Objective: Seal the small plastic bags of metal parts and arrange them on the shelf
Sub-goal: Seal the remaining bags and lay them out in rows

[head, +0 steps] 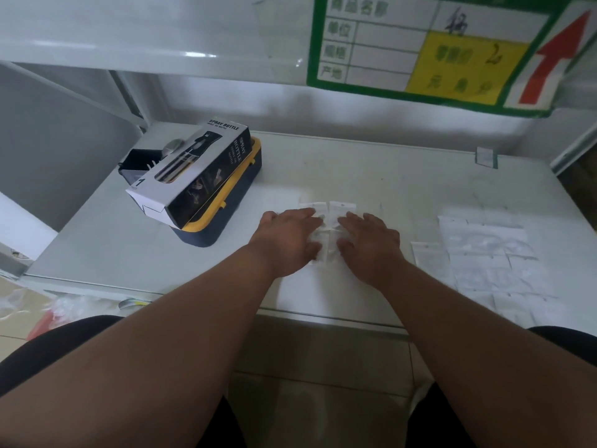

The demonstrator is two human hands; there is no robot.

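Your left hand [288, 239] and right hand [371, 241] lie flat, fingers straight, pressing two small clear plastic bags [326, 221] side by side on the white shelf [371, 169]. More clear bags [484, 253] lie spread to your right.

Both hands flat on white shelf [371, 163], palms down. Left hand [287, 240] and right hand [371, 244] press on two small plastic bags [326, 210] lying side by side. More bags [484, 250] spread to the right. Spray bottle box [190, 176] rests tilted on a yellow-lidded case [239, 195], left.
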